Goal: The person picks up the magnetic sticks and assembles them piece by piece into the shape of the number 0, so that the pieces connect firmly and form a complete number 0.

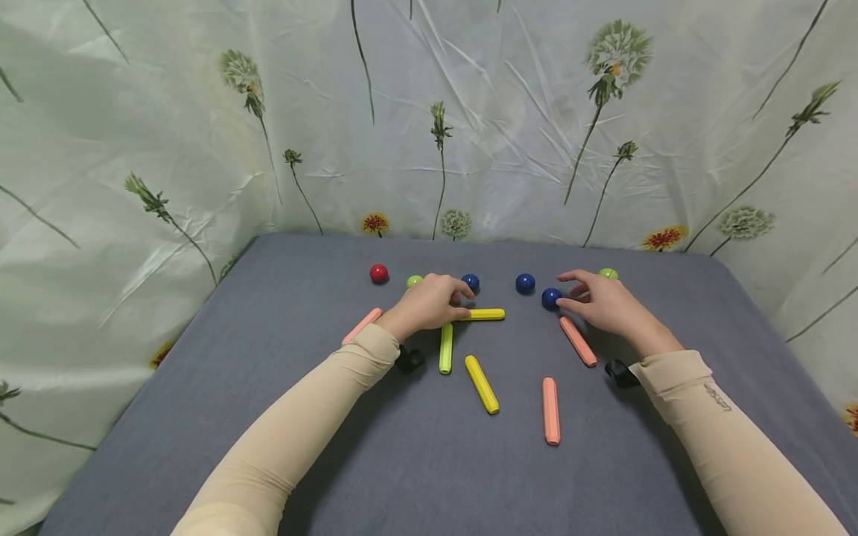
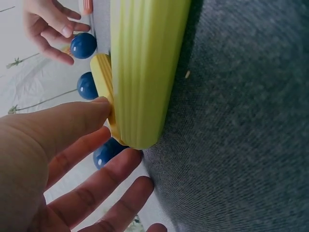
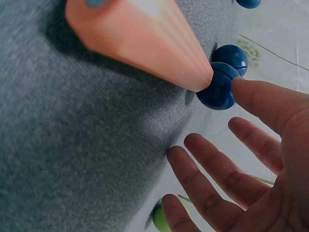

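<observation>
Beige sleeves (image 1: 288, 424) lead to hands with fingers apart: the left hand (image 1: 429, 301) nearer the crosswise yellow stick (image 1: 488, 315), at its left end; the right hand (image 1: 606, 305) beside a blue ball (image 1: 551, 298).

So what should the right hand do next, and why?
Maybe it could gently pinch the nearest blue ball: the right hand has its thumb right by that ball, but its fingers are spread apart, so it isn't gripping it yet.

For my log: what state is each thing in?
Left hand: fingers loose, thumb at yellow stick
Right hand: fingers spread, thumb at blue ball
Other yellow stick: lying flat
Pink sticks: lying flat
Lime stick: lying flat
Blue balls: apart
Green balls: partly hidden
Red ball: untouched
Curtain: creased
</observation>
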{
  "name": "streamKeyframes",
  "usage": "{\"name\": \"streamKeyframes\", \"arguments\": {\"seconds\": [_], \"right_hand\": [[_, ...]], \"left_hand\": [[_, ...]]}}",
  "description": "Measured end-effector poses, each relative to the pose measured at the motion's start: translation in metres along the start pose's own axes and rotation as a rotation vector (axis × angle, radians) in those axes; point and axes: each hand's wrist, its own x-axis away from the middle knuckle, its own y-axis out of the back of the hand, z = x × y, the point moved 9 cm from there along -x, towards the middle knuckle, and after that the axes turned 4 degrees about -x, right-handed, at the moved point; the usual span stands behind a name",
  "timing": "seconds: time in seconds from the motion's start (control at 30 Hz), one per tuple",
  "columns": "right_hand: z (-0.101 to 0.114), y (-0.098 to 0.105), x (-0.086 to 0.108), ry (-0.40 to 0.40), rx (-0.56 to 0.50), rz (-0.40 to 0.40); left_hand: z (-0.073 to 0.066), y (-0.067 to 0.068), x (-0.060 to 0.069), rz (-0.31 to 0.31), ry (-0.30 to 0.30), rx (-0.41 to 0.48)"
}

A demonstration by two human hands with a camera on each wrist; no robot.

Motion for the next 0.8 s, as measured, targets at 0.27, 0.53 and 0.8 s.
{"name": "streamKeyframes", "arguments": {"seconds": [0.27, 0.53, 0.8], "right_hand": [[0.002, 0.000, -0.005, 0.005, 0.009, 0.015], [0.001, -0.001, -0.008, 0.008, 0.018, 0.014], [0.001, -0.008, -0.014, 0.000, 0.022, 0.014]], "left_hand": [[-0.003, 0.000, -0.003, 0.008, -0.017, -0.006], [-0.006, 0.001, -0.004, 0.026, -0.045, -0.023], [-0.006, -0.002, -0.006, 0.042, -0.079, -0.031]]}}
